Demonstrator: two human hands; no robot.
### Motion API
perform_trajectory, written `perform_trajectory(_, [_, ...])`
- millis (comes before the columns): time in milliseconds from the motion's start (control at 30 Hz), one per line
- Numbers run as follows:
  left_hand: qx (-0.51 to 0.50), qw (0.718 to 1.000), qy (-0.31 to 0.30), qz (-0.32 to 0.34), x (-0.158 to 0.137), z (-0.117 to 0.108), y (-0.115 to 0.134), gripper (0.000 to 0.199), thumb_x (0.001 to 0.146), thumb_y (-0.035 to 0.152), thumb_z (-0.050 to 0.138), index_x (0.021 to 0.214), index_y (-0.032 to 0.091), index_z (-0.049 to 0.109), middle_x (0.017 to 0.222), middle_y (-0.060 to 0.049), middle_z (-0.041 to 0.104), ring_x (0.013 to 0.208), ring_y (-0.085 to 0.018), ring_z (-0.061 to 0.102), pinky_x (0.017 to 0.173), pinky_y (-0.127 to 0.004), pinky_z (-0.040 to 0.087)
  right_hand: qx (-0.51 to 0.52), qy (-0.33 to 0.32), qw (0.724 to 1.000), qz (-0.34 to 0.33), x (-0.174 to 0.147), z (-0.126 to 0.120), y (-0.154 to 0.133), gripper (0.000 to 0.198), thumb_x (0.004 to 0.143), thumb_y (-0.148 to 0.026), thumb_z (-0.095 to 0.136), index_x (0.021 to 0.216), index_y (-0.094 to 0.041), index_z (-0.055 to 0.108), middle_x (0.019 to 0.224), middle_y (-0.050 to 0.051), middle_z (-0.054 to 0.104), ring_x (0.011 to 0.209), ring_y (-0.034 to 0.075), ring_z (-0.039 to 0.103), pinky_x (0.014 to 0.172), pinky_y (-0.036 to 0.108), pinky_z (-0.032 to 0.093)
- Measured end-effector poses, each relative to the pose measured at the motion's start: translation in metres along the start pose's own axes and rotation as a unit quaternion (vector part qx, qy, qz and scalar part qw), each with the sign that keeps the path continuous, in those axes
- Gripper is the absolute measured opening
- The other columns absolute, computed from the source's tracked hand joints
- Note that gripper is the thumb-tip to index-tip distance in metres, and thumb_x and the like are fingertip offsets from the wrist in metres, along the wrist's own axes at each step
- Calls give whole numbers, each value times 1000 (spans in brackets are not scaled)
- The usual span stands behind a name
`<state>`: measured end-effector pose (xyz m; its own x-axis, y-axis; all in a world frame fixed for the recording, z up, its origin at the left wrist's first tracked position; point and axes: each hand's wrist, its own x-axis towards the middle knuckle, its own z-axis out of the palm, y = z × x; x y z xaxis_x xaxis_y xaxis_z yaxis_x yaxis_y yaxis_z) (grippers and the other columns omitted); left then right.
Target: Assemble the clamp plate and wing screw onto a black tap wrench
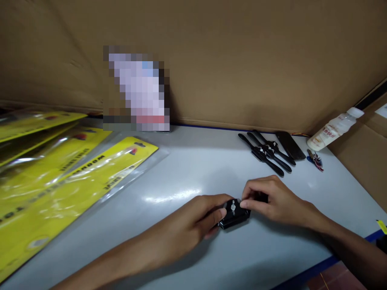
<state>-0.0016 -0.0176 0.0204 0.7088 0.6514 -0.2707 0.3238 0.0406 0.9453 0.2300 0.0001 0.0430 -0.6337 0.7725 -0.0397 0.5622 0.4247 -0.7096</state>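
A small, angular black metal tool (234, 219) with a silver screw on top is held just above the table. My left hand (201, 217) grips its left end, thumb on top and fingers curled beneath. My right hand (269, 201) pinches its right upper edge between thumb and fingertips. Whether handles extend from the tool cannot be made out behind my fingers. Farther back lie three black spokeshaves (266, 151) side by side, with long handles and silver screws.
Yellow printed cards in clear plastic sleeves (81, 177) cover the left side. Behind the spokeshaves rest a dark phone (290, 146), a bunch of keys (315, 160) and a tilted plastic bottle (334, 129). Cardboard walls (242, 60) close off the white table (169, 169); a blurred-out patch stands against them.
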Motion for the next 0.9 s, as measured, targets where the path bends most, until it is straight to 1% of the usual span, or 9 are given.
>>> perform_trajectory(67, [-10,1000,2,-2,0,0,-1,32,95,47,40,83,20,53,72,4,46,67,-13,42,63,-26,35,-56,54,992,-102,-1,2,1,14,95,-25,63,99,-15,71,84,4,68,75,14,59,69,28,47])
perform_trajectory(100, [-14,1000,3,-5,0,1,-2,32,94,47,41,82,20,53,71,4,46,67,-13,42,63,-27,35,-71,66,984,-147,-1,3,1,17,96,-26,62,106,-16,71,87,6,69,79,15,60,72,29,49])
perform_trajectory(133, [-17,1000,5,-9,1,1,-2,31,94,47,42,81,20,53,70,4,46,66,-13,41,63,-27,35,-80,70,977,-183,-1,4,2,19,98,-27,61,110,-16,71,89,6,69,82,15,61,74,30,50])
perform_trajectory(200, [-28,999,6,-15,1,2,-2,31,92,47,44,81,20,52,70,4,45,65,-13,39,62,-27,34,-95,69,968,-223,0,4,4,21,99,-28,59,112,-17,71,88,6,69,81,16,61,73,30,52])
perform_trajectory(333, [-36,999,3,-12,1,2,-4,30,92,45,46,79,19,52,69,4,46,65,-13,39,62,-26,33,-111,68,961,-244,1,6,5,23,100,-30,58,110,-15,72,86,6,70,78,14,62,71,28,52])
perform_trajectory(533, [-34,999,0,-8,1,3,-2,28,92,43,45,79,19,51,68,5,44,64,-12,36,60,-26,31,-143,78,954,-251,0,9,4,21,100,-29,58,105,-14,72,84,5,70,76,14,64,69,26,53])
perform_trajectory(633, [-38,999,-4,-8,2,4,-1,27,92,42,45,80,19,51,68,5,43,64,-12,36,60,-25,30,-160,90,947,-263,0,9,4,19,99,-29,59,102,-14,71,83,5,69,75,14,62,67,25,52])
perform_trajectory(767, [-31,999,-12,-10,3,4,-4,27,93,42,44,82,18,53,68,5,41,64,-12,35,59,-26,29,-196,96,940,-262,-1,11,2,21,101,-31,56,97,-15,70,85,5,68,74,13,60,65,24,51])
perform_trajectory(900, [-18,1000,-14,-4,3,4,-4,27,94,40,44,81,19,52,68,5,41,64,-11,35,59,-26,30,-260,120,916,-282,-2,15,1,23,101,-27,55,87,-14,68,84,5,67,71,13,57,59,25,46])
